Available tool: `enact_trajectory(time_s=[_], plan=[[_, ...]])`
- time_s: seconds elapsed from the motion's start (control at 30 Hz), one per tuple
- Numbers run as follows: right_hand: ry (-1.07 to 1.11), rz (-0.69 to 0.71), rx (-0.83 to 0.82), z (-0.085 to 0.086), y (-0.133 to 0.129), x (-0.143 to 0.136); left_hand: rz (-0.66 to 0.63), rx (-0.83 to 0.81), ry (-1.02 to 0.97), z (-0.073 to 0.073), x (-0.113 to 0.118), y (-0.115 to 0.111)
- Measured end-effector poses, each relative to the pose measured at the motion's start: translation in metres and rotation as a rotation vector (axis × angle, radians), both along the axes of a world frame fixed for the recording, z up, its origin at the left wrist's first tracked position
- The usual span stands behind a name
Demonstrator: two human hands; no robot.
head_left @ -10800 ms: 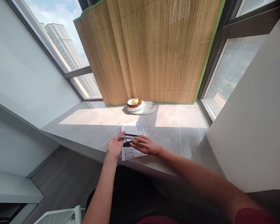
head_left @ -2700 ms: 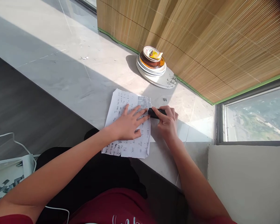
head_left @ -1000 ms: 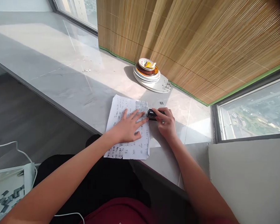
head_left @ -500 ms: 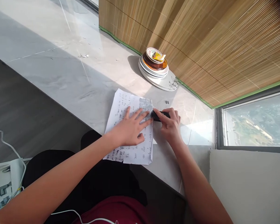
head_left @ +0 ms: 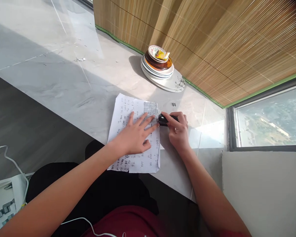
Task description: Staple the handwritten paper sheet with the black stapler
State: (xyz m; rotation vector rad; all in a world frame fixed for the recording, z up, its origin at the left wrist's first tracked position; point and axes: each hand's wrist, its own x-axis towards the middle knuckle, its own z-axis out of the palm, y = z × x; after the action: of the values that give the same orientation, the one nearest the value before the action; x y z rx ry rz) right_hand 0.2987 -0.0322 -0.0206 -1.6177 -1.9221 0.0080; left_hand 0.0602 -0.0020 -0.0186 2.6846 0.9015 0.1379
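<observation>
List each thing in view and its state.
Paper: spread out, written on
Stapler: at paper's edge, open or shut unclear
Left grip: spread on paper
Right grip: closed around stapler
Plates: stacked
Yellow packet: atop plates, seal unclear
Blind: lowered
Cable: slack

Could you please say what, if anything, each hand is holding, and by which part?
The right hand grips a black stapler around its body, leaving the front end showing. The left hand holds nothing; it lies spread on the handwritten paper.
</observation>
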Motion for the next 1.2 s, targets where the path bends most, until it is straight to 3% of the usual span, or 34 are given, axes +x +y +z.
enact_trajectory(time_s=[0.1, 0.37, 0.67, 0.83, 0.97, 1.03, 1.13, 1.2], plan=[[0.112, -0.030, 0.049, -0.004, -0.001, 0.005, 0.003, 0.016, 0.011, -0.001, -0.001, 0.000], [0.143, -0.137, 0.095, -0.004, 0.003, 0.005, 0.003, 0.026, 0.010, -0.003, -0.002, 0.001], [0.198, -0.259, -0.009, -0.005, 0.007, 0.008, -0.004, 0.026, -0.023, -0.008, 0.000, 0.004], [0.243, -0.326, 0.032, -0.009, 0.011, 0.013, 0.102, 0.053, -0.242, 0.013, -0.004, 0.008], [0.332, -0.354, 0.169, 0.013, 0.003, -0.001, 0.355, 0.181, -0.459, 0.029, -0.052, 0.035], [0.436, -0.304, 0.130, 0.029, -0.006, -0.022, 0.605, 0.232, -0.361, 0.025, -0.092, 0.055], [0.582, -0.140, -0.117, 0.044, -0.017, -0.068, 0.975, 0.179, -0.073, 0.009, -0.150, 0.084], [0.571, -0.061, -0.231, 0.042, -0.018, -0.101, 1.010, 0.134, 0.019, -0.001, -0.174, 0.098]])
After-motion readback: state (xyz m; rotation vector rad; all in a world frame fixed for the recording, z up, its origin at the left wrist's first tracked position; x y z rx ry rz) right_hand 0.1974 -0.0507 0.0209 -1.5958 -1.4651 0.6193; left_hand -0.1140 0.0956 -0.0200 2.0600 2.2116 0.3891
